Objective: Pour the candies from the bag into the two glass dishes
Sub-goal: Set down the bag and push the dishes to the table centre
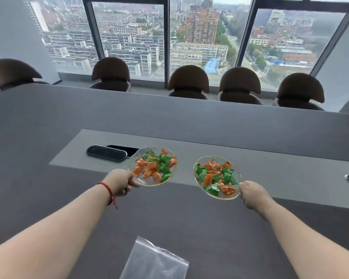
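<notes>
Head view: you reach both arms out over the grey table.
Left hand: your curled fingers pinch the near-left rim of the left dish.
Right hand: your fingers grasp the near-right rim of the right dish.
Dishes: the 2 sit side by side, apart, over the table's lighter strip; you cannot tell whether they rest on it or are lifted.
Left dish contents: a heap of orange and green wrapped candies.
Right dish contents: the same orange and green mix.
Bag: clear, flat on the table close to you, between your forearms, well apart from both hands.
Left wrist: a red cord.
Beyond the left dish: a black device, just behind its rim.
Far side: 5 chairs before the window.
</notes>
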